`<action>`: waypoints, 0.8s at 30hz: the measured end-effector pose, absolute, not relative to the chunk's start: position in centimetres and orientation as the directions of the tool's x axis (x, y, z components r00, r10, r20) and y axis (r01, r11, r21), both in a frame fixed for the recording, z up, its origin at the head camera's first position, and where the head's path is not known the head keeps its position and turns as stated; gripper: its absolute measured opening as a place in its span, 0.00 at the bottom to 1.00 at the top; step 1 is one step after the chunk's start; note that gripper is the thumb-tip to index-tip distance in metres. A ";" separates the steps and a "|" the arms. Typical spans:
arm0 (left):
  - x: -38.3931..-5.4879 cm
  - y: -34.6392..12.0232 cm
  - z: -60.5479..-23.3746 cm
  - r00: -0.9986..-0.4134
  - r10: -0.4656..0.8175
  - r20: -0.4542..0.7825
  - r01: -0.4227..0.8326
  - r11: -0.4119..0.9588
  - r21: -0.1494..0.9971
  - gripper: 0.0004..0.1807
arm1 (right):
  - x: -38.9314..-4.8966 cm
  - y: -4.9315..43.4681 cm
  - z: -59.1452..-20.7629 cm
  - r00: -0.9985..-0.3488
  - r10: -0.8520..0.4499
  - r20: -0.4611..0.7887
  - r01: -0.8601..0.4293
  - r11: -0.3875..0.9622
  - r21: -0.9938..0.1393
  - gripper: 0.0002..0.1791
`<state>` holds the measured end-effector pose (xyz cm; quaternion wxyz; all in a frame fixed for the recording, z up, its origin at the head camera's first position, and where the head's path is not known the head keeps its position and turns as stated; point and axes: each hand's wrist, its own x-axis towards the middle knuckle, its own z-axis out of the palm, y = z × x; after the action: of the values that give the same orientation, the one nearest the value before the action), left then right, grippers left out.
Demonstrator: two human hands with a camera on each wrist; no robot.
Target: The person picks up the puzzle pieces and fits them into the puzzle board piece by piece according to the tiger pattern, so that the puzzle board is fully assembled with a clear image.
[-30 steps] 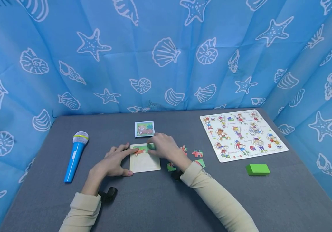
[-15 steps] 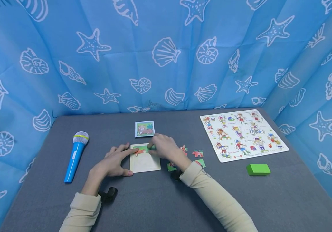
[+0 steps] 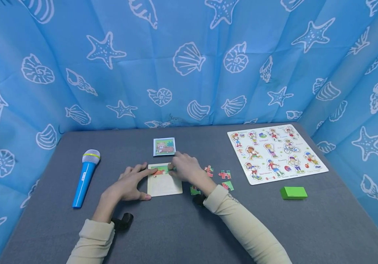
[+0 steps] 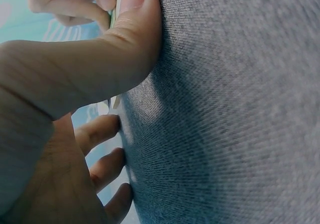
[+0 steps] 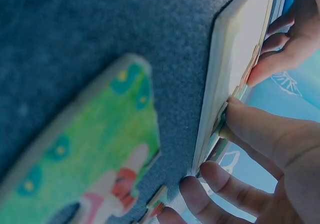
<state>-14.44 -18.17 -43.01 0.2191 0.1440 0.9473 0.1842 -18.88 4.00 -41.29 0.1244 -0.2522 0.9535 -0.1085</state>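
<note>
A pale square puzzle tray [image 3: 164, 187] lies in front of me, with colourful jigsaw pieces [image 3: 160, 171] along its far left part. My left hand [image 3: 126, 185] rests at the tray's left side, fingers spread. Its thumb touches the near left edge and its index finger reaches the pieces. At the far right corner, my right hand [image 3: 186, 169] pinches a green puzzle piece [image 5: 220, 117] between thumb and index finger, down at the tray's surface. The hand covers most of this piece in the head view. Beyond the tray lies a picture card [image 3: 164, 146] of an animal.
Several loose puzzle pieces [image 3: 224, 174] lie right of the tray, partly under my right wrist. A blue toy microphone [image 3: 84, 183] is at the left. At the right are a white sports picture board [image 3: 276, 154] and a green block [image 3: 293, 193]. A blue shell-print curtain [image 3: 189, 91] stands behind.
My right hand has shifted very slightly at the tray's far right corner, its fingers lower over the green piece. My left hand and the tray stay in place.
</note>
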 end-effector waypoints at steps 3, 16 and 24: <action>-14.5 -18.2 -43.0 -0.862 0.352 -0.364 0.191 0.891 0.411 0.49 | -18.8 4.0 -41.4 -0.843 -0.509 -0.174 -0.455 0.848 -0.274 0.12; -14.5 -18.2 -42.9 -0.857 0.372 -0.358 0.207 0.883 0.422 0.54 | -18.8 4.4 -41.6 -0.842 -0.519 -0.149 -0.466 0.837 -0.287 0.15; -14.5 -18.1 -42.9 -0.856 0.365 -0.366 0.204 0.889 0.409 0.55 | -19.0 5.5 -41.4 -0.837 -0.534 -0.119 -0.474 0.817 -0.328 0.17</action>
<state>-14.47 -18.14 -42.86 0.2220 0.1504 0.9463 0.1808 -19.02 5.53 -41.42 0.1033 -0.2661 0.9475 -0.1442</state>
